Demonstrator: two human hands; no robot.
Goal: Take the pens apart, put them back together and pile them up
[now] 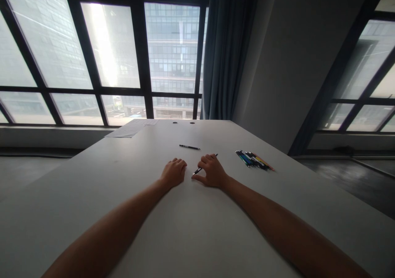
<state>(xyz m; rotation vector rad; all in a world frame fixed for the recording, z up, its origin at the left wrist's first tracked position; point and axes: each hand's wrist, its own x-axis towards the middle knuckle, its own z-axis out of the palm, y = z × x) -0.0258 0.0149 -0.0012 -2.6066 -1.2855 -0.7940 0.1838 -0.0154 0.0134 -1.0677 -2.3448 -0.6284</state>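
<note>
My right hand (pixel 212 171) is closed around a dark pen (pixel 198 171), which slants across the fingers with one end pointing down and left, close to the thumb. Just to the left, my left hand (pixel 173 173) rests on the white table (pixel 185 228), its fingers curled in and nothing visible in them. Beyond both hands a black pen (pixel 189 147) lies by itself, nearly crosswise. To the right of my right hand is a loose bunch of pens and pencils (pixel 254 160), mostly black and blue with some yellow and orange.
White paper sheets (pixel 131 129) lie at the table's far left edge. Two dark round spots (pixel 192 123) sit in the tabletop near its far end. Behind stand large windows (pixel 171 47), a blue curtain (pixel 226 52) and a grey pillar (pixel 296 56).
</note>
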